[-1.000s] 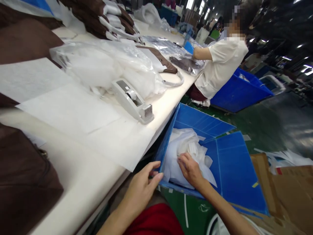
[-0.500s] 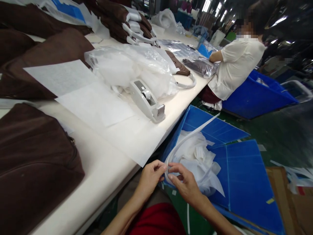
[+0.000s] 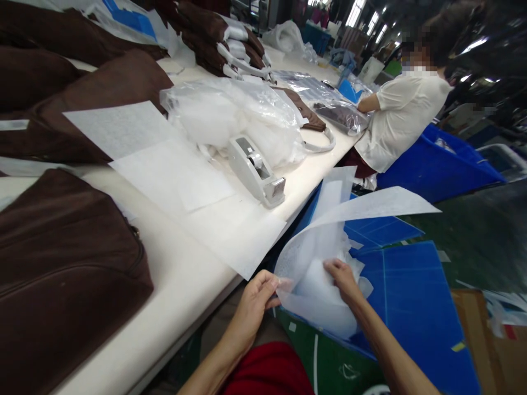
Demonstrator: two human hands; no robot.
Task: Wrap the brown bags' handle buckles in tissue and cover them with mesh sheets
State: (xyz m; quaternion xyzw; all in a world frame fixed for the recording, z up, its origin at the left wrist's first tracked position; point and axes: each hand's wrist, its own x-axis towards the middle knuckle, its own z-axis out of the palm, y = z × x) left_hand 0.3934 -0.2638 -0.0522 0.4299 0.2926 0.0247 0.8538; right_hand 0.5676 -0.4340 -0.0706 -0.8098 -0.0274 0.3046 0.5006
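Observation:
Over the blue bin, thin translucent white sheets (image 3: pixel 370 207) spread apart in curves. My left hand (image 3: pixel 259 296) is closed, pinching them at their left edge between thumb and fingers. My right hand (image 3: pixel 343 278) is closed at the opposite side, its bent fingers on a sheet's edge; the fingertips are partly hidden. Beneath lies the open blue bin (image 3: pixel 420 296), with crumpled white sheets (image 3: pixel 357 269) inside. On the table, a grey tape dispenser (image 3: pixel 257 173) stands near the edge, and flat white sheets (image 3: pixel 173 173) lie to its left.
The white table (image 3: pixel 181 263) runs along my left. It carries brown bags (image 3: pixel 69 236), a clear plastic bag of white stuffing (image 3: pixel 230 112) and wrapped bags farther back. A person in a white shirt (image 3: pixel 411 109) is beside another blue bin (image 3: pixel 444 159). Cardboard (image 3: pixel 477 318) lies at right.
The narrow folded stack between my hands has opened into wide, separated sheets. My right hand has moved right, away from my left hand, which still pinches the edge.

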